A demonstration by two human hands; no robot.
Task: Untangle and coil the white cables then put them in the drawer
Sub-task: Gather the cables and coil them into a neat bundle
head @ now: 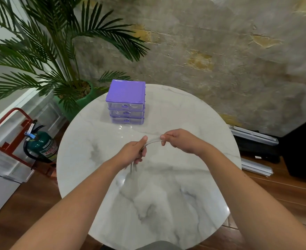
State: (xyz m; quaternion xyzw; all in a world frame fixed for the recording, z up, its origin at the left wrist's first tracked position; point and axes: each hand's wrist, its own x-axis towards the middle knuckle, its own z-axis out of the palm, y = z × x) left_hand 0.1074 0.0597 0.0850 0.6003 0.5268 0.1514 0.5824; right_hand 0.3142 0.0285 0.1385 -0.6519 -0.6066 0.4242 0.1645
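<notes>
Both hands hover above the middle of the round marble table [193, 112], holding the white cables [153, 141] between them. The left hand [133, 153] has its fingers curled around a bunch of cable strands, thumb lying along the top; blurred loops hang out below its fist toward the near side. The right hand [180, 139] pinches the same strands between thumb and fingertips, its other fingers folded under. The short span of cable between the hands arches upward, clear of the tabletop.

At the far edge of the table, left of centre, stands a small purple drawer unit [126, 101] with three clear drawers stacked one above another, all pushed in. What lies inside them cannot be told through the fronts. The cables are well apart from it.
</notes>
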